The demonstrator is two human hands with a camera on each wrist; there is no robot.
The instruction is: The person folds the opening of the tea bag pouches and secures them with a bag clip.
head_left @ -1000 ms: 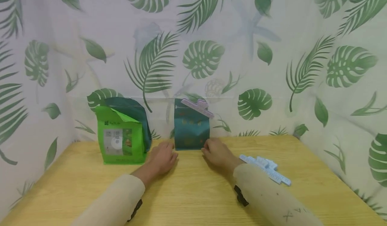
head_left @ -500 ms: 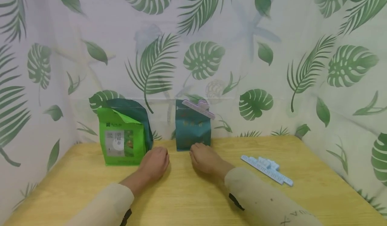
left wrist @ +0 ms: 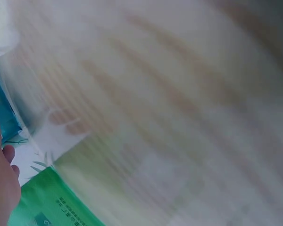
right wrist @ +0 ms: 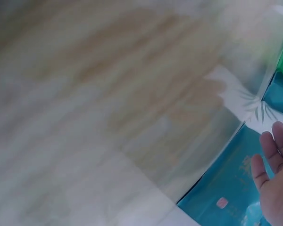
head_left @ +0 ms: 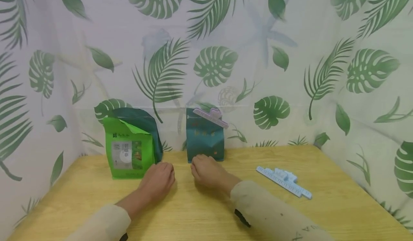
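Observation:
My left hand (head_left: pixel 157 180) is over the table beside the lower right corner of a bright green tea bag (head_left: pixel 129 153). Its fingers are loosely curled and hold nothing. My right hand (head_left: pixel 208 171) is in front of a teal tea bag (head_left: pixel 204 137); its relaxed fingers (right wrist: pixel 270 147) show in the right wrist view, bent and holding nothing. A lilac ruler-shaped clip (head_left: pixel 211 117) sits at a slant across that bag's top right corner. Behind the green bag stands a larger dark teal bag (head_left: pixel 142 115), partly hidden.
A pale blue ruler-shaped clip (head_left: pixel 284 182) lies on the right side of the wooden table (head_left: pixel 193 216). A leaf-print curtain (head_left: pixel 290 72) hangs behind the table and along both sides. The wrist views are partly blurred by a hazy reflection.
Both hands have drawn back toward the front and moved left. The right hand has left the teal bag's lower right corner. The bags and clips stay in place.

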